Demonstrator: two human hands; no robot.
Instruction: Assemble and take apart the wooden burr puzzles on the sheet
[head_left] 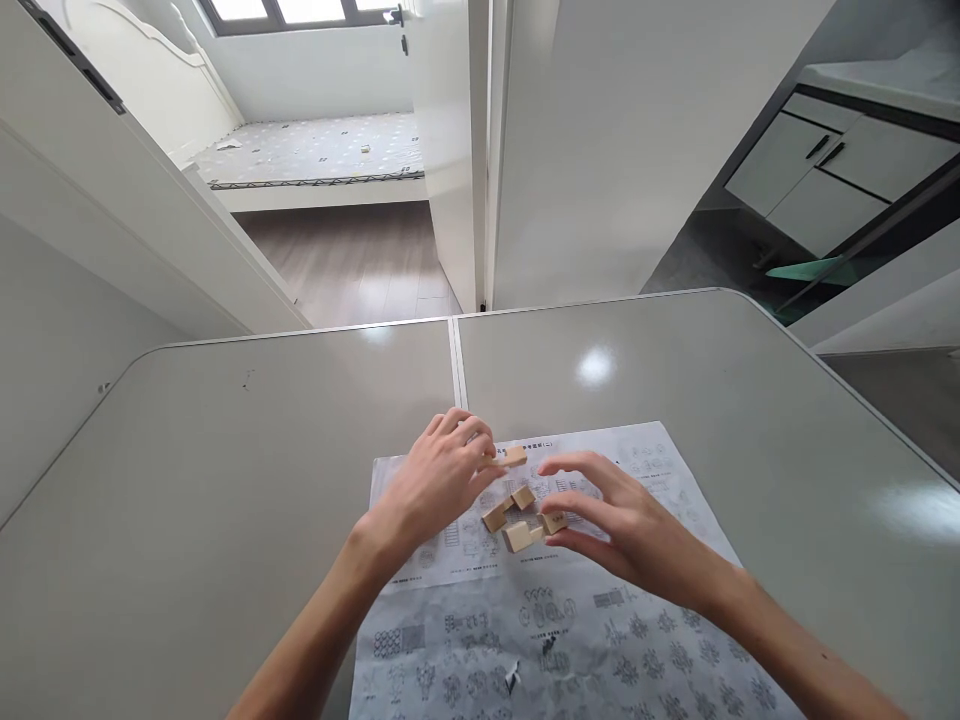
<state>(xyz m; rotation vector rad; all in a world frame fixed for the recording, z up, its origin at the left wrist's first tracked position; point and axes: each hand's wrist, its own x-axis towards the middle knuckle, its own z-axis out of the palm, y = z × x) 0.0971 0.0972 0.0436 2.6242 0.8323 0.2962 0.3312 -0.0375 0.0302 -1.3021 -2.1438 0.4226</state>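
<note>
My left hand [448, 462] pinches a notched wooden block [514, 457] between thumb and fingers, a little above the printed sheet; part of it is hidden by the fingers. My right hand [600, 510] has its thumb and middle finger around one end of a second notched wooden block [518, 537], which has thick ends and a thin middle. The index finger of that hand is raised and apart. Between the hands, another notched wooden block [496, 516] lies on the sheet, touched by neither hand.
The creased paper sheet [442, 620] carries rows of small printed diagrams and has a small tear near its front. It lies on a grey table [225, 500] with a seam down the middle. Beyond are an open door [442, 150], a bed [315, 150] and white cabinets [840, 170].
</note>
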